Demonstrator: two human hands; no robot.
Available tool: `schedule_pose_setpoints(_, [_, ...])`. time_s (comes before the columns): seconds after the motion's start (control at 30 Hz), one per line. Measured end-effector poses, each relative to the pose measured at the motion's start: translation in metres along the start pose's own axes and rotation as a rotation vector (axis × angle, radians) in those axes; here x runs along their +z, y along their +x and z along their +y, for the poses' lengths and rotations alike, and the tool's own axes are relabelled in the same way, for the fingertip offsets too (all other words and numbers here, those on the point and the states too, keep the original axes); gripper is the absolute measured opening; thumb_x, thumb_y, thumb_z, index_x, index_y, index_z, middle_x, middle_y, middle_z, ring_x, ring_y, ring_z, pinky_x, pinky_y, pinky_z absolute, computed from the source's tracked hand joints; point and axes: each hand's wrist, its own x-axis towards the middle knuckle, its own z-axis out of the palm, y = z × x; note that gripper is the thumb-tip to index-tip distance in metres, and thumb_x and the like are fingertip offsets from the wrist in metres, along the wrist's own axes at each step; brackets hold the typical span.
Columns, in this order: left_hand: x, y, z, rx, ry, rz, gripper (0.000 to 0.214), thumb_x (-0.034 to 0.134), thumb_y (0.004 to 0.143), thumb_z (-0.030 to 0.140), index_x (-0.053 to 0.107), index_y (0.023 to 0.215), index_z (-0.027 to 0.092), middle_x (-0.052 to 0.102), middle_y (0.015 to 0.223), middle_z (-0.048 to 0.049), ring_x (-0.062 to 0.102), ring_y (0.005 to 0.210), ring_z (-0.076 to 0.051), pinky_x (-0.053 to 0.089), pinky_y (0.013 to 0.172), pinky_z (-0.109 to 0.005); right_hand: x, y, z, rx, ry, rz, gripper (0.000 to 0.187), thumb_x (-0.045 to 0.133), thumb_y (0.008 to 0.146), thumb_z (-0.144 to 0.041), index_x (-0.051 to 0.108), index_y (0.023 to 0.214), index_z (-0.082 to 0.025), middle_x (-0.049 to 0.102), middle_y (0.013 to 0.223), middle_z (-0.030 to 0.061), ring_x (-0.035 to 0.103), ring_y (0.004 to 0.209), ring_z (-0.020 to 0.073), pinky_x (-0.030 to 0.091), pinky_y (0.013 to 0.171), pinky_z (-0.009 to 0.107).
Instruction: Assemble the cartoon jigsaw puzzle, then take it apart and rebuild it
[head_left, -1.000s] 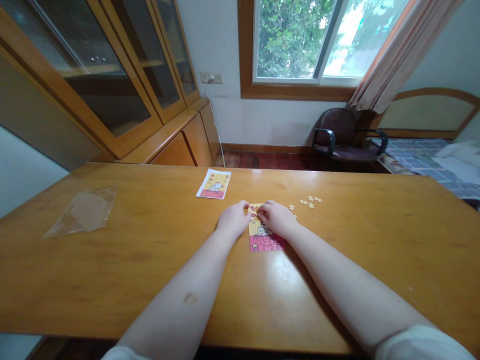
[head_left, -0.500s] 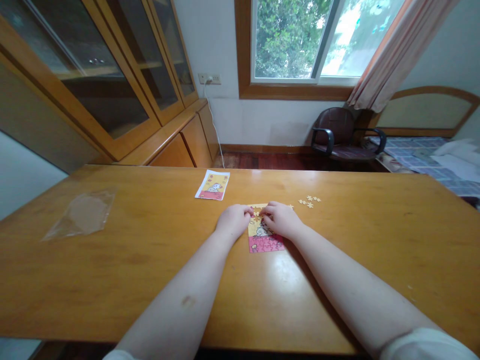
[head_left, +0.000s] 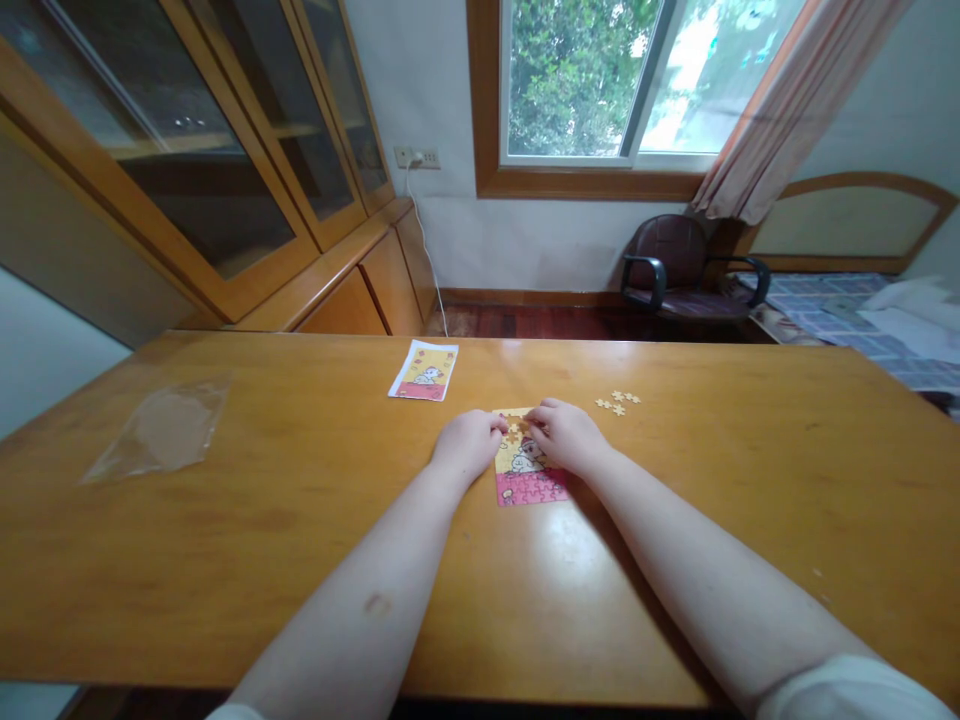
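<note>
Pink and yellow, the puzzle (head_left: pixel 529 489) has left hand (head_left: pixel 469 443) and right hand (head_left: pixel 568 436) curled over its edges, any pinch unclear.

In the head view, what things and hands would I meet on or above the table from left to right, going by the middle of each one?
Clear plastic bag, picture card, left hand, partly assembled puzzle, right hand, loose puzzle pieces.
</note>
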Motion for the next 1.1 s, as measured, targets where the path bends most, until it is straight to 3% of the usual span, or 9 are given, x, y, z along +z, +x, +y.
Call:
schedule_pose_setpoints(0.17, [-0.002, -0.002, 0.001, -0.019, -0.044, 0.021, 0.034, 0.045, 0.081, 0.022, 0.073, 0.100, 0.029, 0.071, 0.108, 0.0000, 0.063, 0.100, -0.021, 0.049, 0.086, -0.029, -0.036, 0.008, 0.030, 0.314, -0.038, 0.092, 0.026, 0.047, 0.085, -0.023, 0.070, 0.097, -0.021, 0.066, 0.103, 0.0071, 0.061, 0.088, 0.0184, 0.042, 0.076, 0.026])
schedule_pose_setpoints(0.3, [-0.004, -0.002, 0.003, -0.035, -0.041, -0.014, 0.032, 0.047, 0.081, 0.021, 0.074, 0.096, 0.029, 0.072, 0.106, -0.0006, 0.064, 0.098, -0.021, 0.049, 0.085, -0.030, -0.049, 0.012, 0.061, 0.428, -0.108, 0.001, 0.027, 0.050, 0.080, -0.018, 0.071, 0.096, -0.020, 0.068, 0.103, 0.0092, 0.062, 0.088, 0.0202, 0.042, 0.072, 0.026])
schedule_pose_setpoints(0.43, [-0.003, -0.002, 0.002, -0.036, -0.060, 0.025, 0.033, 0.046, 0.082, 0.021, 0.073, 0.100, 0.028, 0.071, 0.108, -0.0007, 0.063, 0.101, -0.021, 0.048, 0.087, -0.029, -0.043, 0.013, 0.076, 0.439, -0.113, -0.150, 0.021, 0.058, 0.076, -0.023, 0.072, 0.091, -0.020, 0.071, 0.092, 0.0099, 0.063, 0.076, 0.0201, 0.042, 0.064, 0.026])
schedule_pose_setpoints(0.63, [-0.001, -0.001, -0.001, -0.031, -0.074, 0.046, 0.033, 0.045, 0.082, 0.022, 0.073, 0.100, 0.028, 0.071, 0.107, -0.0011, 0.064, 0.099, -0.021, 0.049, 0.086, -0.031, -0.031, 0.014, 0.072, 0.443, -0.095, -0.209, 0.028, 0.066, 0.069, -0.044, 0.072, 0.081, -0.019, 0.071, 0.081, 0.0089, 0.063, 0.069, 0.0204, 0.042, 0.060, 0.027])
schedule_pose_setpoints(0.8, [-0.001, -0.001, 0.001, -0.048, -0.103, 0.056, 0.032, 0.046, 0.082, 0.021, 0.072, 0.100, 0.026, 0.071, 0.107, -0.0012, 0.064, 0.099, -0.021, 0.049, 0.086, -0.030, -0.025, 0.015, 0.069, 0.391, -0.085, -0.201, 0.018, 0.065, 0.070, -0.030, 0.072, 0.085, -0.022, 0.072, 0.086, 0.0054, 0.064, 0.078, 0.0191, 0.043, 0.063, 0.024])
schedule_pose_setpoints(0.93, [-0.002, -0.001, 0.002, -0.069, -0.106, 0.055, 0.031, 0.046, 0.082, 0.020, 0.071, 0.100, 0.026, 0.071, 0.107, -0.0015, 0.064, 0.097, -0.021, 0.049, 0.085, -0.030, -0.023, 0.016, 0.073, 0.318, 0.010, -0.206, 0.024, 0.059, 0.073, -0.016, 0.072, 0.090, -0.025, 0.072, 0.092, 0.0021, 0.064, 0.077, 0.0151, 0.042, 0.062, 0.021])
schedule_pose_setpoints(1.1, [-0.004, -0.002, 0.004, -0.087, -0.102, 0.048, 0.030, 0.047, 0.082, 0.019, 0.071, 0.099, 0.026, 0.071, 0.105, -0.0016, 0.064, 0.098, -0.021, 0.049, 0.085, -0.029, -0.025, 0.015, 0.073, 0.368, -0.087, -0.131, 0.019, 0.059, 0.075, -0.026, 0.072, 0.089, -0.020, 0.071, 0.093, 0.0080, 0.064, 0.080, 0.0198, 0.044, 0.066, 0.026])
